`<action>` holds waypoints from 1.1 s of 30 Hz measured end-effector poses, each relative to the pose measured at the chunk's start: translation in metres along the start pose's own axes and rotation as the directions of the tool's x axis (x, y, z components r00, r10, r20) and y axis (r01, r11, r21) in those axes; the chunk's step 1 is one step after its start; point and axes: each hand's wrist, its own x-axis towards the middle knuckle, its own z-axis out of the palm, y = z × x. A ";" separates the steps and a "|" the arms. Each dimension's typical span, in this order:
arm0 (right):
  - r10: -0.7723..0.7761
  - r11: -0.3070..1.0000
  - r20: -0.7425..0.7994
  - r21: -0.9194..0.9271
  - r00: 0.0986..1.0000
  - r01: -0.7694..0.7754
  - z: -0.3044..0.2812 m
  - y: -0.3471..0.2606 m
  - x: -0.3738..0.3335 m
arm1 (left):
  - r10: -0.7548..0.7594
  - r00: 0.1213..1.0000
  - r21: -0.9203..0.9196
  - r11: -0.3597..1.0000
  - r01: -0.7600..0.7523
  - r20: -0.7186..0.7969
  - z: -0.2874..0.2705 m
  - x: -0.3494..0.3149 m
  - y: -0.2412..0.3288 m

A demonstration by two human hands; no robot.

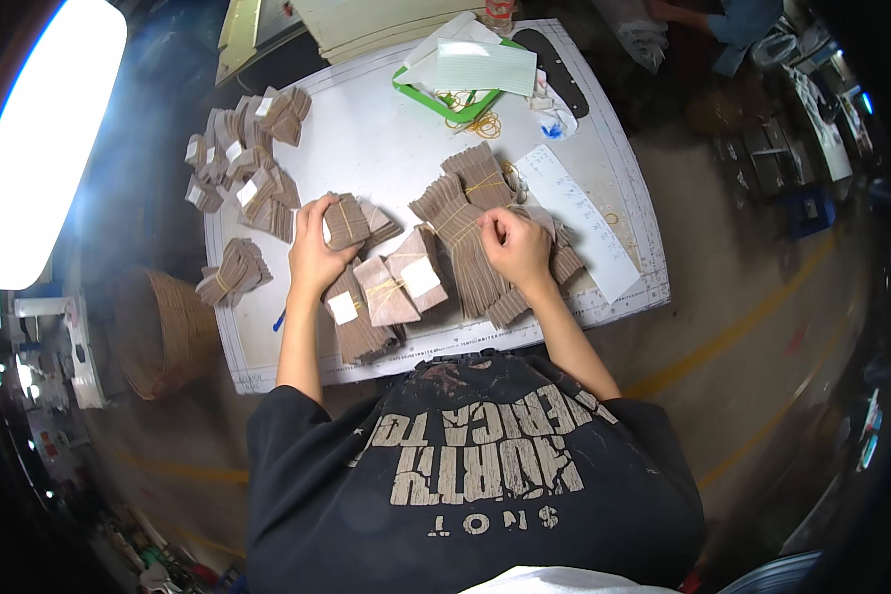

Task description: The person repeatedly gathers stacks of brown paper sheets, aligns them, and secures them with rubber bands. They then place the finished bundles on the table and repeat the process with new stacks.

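Note:
My left hand (314,252) is wrapped round the near-left edge of a small banded bundle of brown ribbed fabric (347,220). My right hand (521,249) is curled closed over a long bundle of brown ribbed fabric (473,247); whatever its fingers may pinch is hidden. Another banded bundle (484,180) lies just beyond it. Between my hands rest paler folded bundles (384,294) with white tags (421,277) and yellow bands. A fanned brown bundle (364,337) sits below them, near the table's front edge.
Tagged bundles (252,163) are piled at the table's left, with one banded bundle (236,271) nearer. At the back stands a green tray (436,107) with papers and rubber bands (483,126). A written white strip (579,223) lies right. A wicker basket (183,332) stands beside the table (614,158).

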 end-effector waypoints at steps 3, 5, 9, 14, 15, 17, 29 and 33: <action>-0.052 0.998 -0.035 -0.030 0.998 0.051 -0.006 -0.018 0.001 | -0.014 0.999 -0.047 0.999 0.013 -0.034 0.000 -0.006 -0.002; -0.024 0.979 0.047 -0.203 0.999 0.033 -0.007 -0.028 0.001 | -0.027 0.997 -0.073 0.997 0.022 -0.066 0.000 -0.010 -0.002; 0.364 0.796 0.420 -0.604 0.831 -0.043 0.006 -0.033 0.010 | -0.054 0.996 -0.137 0.990 0.043 -0.078 -0.004 -0.015 -0.001; 0.472 0.754 0.408 -0.645 0.781 -0.119 0.014 -0.037 0.026 | -0.033 0.994 -0.132 0.991 0.019 -0.105 -0.001 -0.015 -0.007; 0.484 0.755 0.403 -0.642 0.777 -0.137 0.014 -0.040 0.028 | -0.026 0.992 -0.123 0.992 0.011 -0.123 0.001 -0.015 -0.009; 0.467 0.773 0.384 -0.614 0.797 -0.157 0.012 -0.042 0.025 | -0.022 0.992 -0.133 0.991 0.005 -0.125 0.000 -0.015 -0.012; 0.529 0.759 0.344 -0.601 0.776 -0.251 -0.018 -0.045 -0.033 | -0.156 0.982 -0.633 0.773 0.053 -0.109 -0.072 -0.065 -0.078; 0.382 0.861 0.266 -0.450 0.885 -0.237 -0.025 -0.064 -0.023 | -0.175 0.964 -0.658 0.705 0.265 0.200 -0.074 -0.126 -0.112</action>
